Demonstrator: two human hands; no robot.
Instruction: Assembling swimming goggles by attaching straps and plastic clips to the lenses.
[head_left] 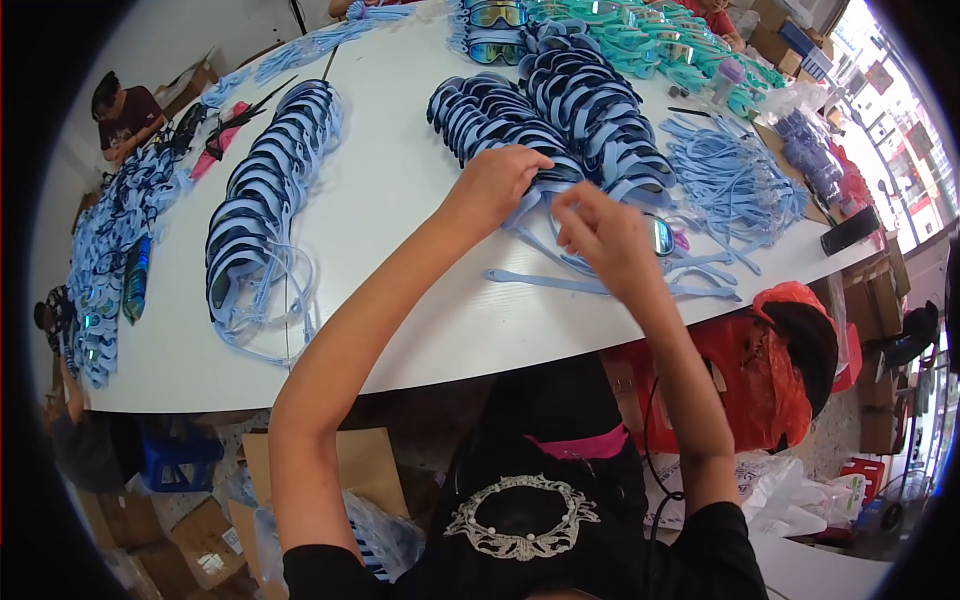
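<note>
Light-blue swim goggles with dark lenses lie overlapped in two long rows; the left row of goggles (490, 110) ends under my hands. My left hand (492, 190) is closed at that near end, its fingertips pinched on a pair of goggles. Close to its right, my right hand (600, 235) is curled with fingers together; it is slightly blurred, and what it holds is hidden. Loose light-blue straps (550, 282) lie below both hands. Beside my right wrist, a pair of goggles shows one mirrored lens (659, 236).
Another goggle row (262, 190) curves along the left, with straps at its near end. Right of my hands lies a strap heap (735, 180), and a black cylinder (848, 232) near the edge. Green goggles (640, 40) cover the far side. A red stool (720, 370) holds bags. Other people sit around the table.
</note>
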